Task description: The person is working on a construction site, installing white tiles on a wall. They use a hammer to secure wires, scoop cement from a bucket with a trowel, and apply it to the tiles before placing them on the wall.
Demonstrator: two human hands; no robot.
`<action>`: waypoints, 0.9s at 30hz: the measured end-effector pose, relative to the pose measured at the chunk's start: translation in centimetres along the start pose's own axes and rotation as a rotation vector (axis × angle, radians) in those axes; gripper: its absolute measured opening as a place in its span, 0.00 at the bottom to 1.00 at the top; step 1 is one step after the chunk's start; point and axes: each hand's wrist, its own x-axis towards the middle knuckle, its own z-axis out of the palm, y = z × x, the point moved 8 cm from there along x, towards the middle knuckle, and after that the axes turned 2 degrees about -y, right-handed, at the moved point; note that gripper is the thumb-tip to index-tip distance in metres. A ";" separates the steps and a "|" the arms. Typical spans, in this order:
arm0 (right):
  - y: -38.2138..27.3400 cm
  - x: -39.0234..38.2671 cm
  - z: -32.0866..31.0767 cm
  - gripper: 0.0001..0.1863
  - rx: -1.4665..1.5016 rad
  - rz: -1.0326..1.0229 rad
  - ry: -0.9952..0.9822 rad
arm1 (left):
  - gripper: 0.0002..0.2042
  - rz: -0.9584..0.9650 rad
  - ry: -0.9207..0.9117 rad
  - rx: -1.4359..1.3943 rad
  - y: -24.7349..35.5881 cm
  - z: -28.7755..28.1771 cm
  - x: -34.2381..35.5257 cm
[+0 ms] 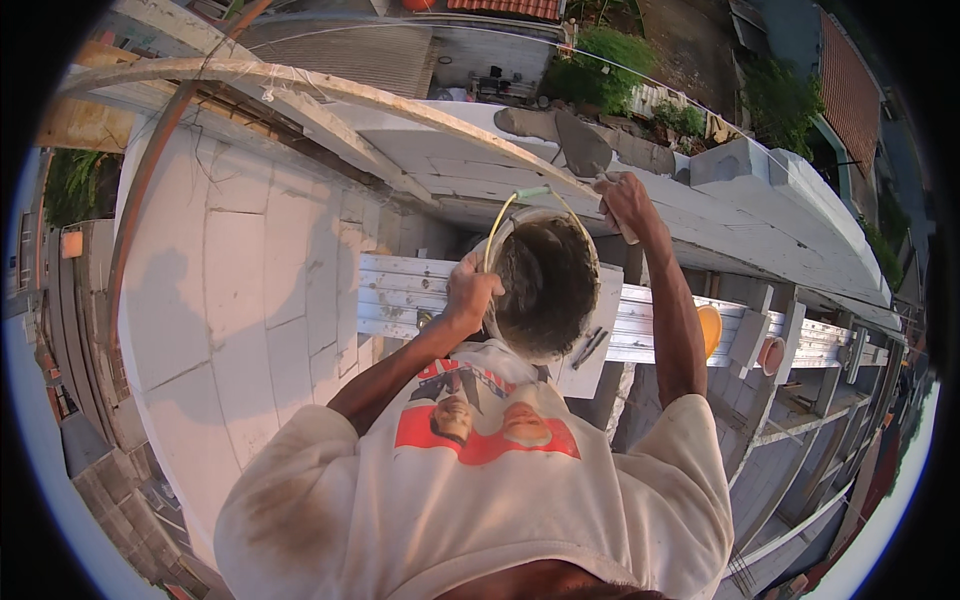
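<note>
My left hand (pixel 470 297) is closed on the left rim of a bucket (pixel 548 355), beside its yellow wire handle with a green grip. Grey mortar (pixel 545 285) coats the inside of the bucket, which is tilted so its mouth faces up toward me. My right hand (pixel 630 205) grips a trowel (pixel 583 145) by its handle. Its grey-coated blade is over the top of a pale block wall (pixel 470 165), where wet mortar (pixel 645 152) lies in a strip. Whether the blade touches the mortar I cannot tell.
Light blocks (pixel 735 165) stand on the wall's right part. Below me runs a metal plank (pixel 400 295), with a white board (pixel 580 380) bearing dark slim tools. A yellow round object (pixel 709 330) sits to the right. A curved wooden strip (pixel 400 100) crosses the upper left. Beyond the wall the ground drops away.
</note>
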 end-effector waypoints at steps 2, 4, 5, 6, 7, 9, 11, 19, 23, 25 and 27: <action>0.5 -3.3 -1.0 0.14 0.305 0.180 -0.013 | 0.11 -0.006 0.031 0.097 0.1 -0.2 0.3; 2.4 -7.2 -0.4 0.15 0.531 0.333 -0.008 | 0.11 -0.012 0.026 0.132 0.1 0.2 0.6; 4.5 -9.4 0.1 0.15 0.570 0.373 0.014 | 0.11 -0.016 0.002 0.114 0.0 1.0 0.9; 5.3 -11.2 0.9 0.15 0.613 0.409 0.026 | 0.11 -0.022 -0.010 0.098 0.1 1.5 1.1; 6.1 -13.4 1.0 0.16 0.533 0.428 0.121 | 0.11 -0.012 -0.046 0.070 0.2 2.2 1.4; 5.3 -18.5 1.5 0.18 0.377 0.471 0.292 | 0.12 -0.002 -0.106 0.020 2.1 4.0 0.7; 1.4 -22.4 2.3 0.19 0.212 0.340 0.392 | 0.12 0.009 -0.137 0.036 3.2 4.8 0.9; -3.2 -22.9 11.3 0.16 -0.343 0.623 0.171 | 0.13 0.218 -0.332 0.278 3.8 9.5 2.0; -4.2 -22.4 14.1 0.13 -0.318 0.607 0.156 | 0.16 0.365 -0.468 0.301 5.7 12.4 0.9; -6.0 -22.5 15.0 0.13 -0.316 0.547 0.022 | 0.17 0.411 -0.497 0.302 6.4 12.8 0.8; -6.5 -22.6 15.6 0.13 -0.331 0.455 0.013 | 0.17 0.437 -0.509 0.292 7.3 13.7 0.5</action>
